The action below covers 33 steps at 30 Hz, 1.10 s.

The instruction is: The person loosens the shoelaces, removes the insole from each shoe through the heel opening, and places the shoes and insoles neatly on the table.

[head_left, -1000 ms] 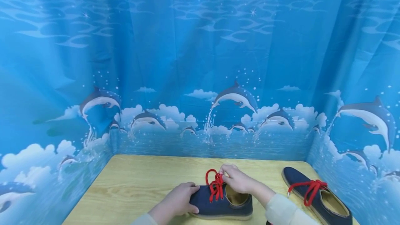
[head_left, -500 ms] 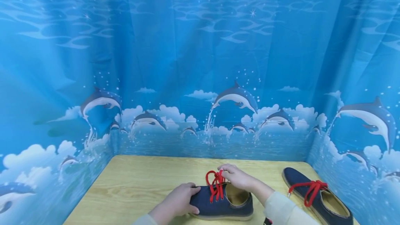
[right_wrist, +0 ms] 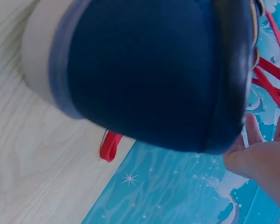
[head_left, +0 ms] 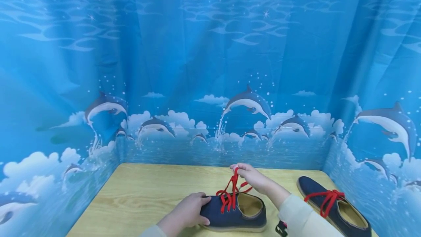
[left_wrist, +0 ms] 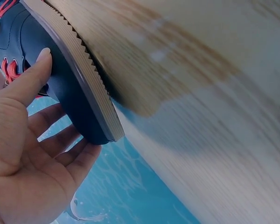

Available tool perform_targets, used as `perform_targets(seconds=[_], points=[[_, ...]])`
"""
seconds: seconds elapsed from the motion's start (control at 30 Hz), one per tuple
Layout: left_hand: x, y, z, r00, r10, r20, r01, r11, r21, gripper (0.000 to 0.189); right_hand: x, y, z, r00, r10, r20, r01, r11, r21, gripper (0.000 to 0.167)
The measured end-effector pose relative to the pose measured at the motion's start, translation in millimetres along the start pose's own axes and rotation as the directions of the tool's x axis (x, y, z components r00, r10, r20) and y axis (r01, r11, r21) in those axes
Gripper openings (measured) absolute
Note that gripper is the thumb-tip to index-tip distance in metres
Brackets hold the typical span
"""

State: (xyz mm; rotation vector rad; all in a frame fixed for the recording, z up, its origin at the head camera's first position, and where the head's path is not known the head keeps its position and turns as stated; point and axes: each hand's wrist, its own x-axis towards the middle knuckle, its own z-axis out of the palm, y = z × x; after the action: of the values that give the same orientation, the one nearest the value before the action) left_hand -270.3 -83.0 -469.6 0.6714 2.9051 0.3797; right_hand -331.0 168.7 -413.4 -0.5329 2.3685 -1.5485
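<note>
A navy shoe (head_left: 218, 213) with red laces and a pale sole stands on the table, its toe to the left. Around the toe, my left hand (head_left: 186, 210) grips with the thumb on the near side and fingers on the far side; the left wrist view shows the same hold on the shoe (left_wrist: 70, 88). Above the opening, my right hand (head_left: 251, 176) pinches a red shoelace (head_left: 235, 183) and holds it taut upward. Behind the heel in the right wrist view, that hand (right_wrist: 266, 151) is partly hidden, with red lace strands (right_wrist: 273, 81) near its fingers.
A second navy shoe (head_left: 315, 187) with a tied red bow (head_left: 330, 195) lies at the right of the wooden table (head_left: 141, 189). A small black and red object (head_left: 281, 228) sits by the right sleeve. A blue dolphin-print curtain (head_left: 210, 65) encloses the table.
My right hand has risen, drawing the pinched red lace up; the loops above the shoe have loosened and one strand swings right. My left hand stays on the toe.
</note>
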Motion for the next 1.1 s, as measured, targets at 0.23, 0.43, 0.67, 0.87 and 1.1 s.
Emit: perform_targets(seconds=[0.23,0.43,0.67,0.87,1.1], points=[[0.1,-0.9,2.7,1.000,0.021,-0.005,-0.021,1.000,0.017,0.070,5.7,-12,-8,0.994,0.028,-0.104,-0.010,0.985,0.175,0.036],[-1.1,-0.3,3.1,1.000,0.021,-0.016,-0.020,0.999,0.028,0.070,11.7,-33,-31,0.983,-0.009,-0.185,0.033,0.991,0.131,0.039],[-1.5,0.6,2.8,1.000,0.010,-0.009,-0.010,1.000,0.019,0.070,14.8,-46,-45,0.979,-0.001,-0.205,0.029,0.990,0.137,0.039],[0.4,1.3,3.5,1.000,-0.016,0.019,0.016,1.000,-0.001,0.070,20.5,-52,-56,0.958,0.033,-0.284,0.035,0.972,0.231,0.042],[1.3,1.4,4.0,1.000,-0.024,0.010,0.024,1.000,0.005,0.070,28.0,-58,-80,0.933,0.077,-0.351,0.002,0.976,0.217,0.045]])
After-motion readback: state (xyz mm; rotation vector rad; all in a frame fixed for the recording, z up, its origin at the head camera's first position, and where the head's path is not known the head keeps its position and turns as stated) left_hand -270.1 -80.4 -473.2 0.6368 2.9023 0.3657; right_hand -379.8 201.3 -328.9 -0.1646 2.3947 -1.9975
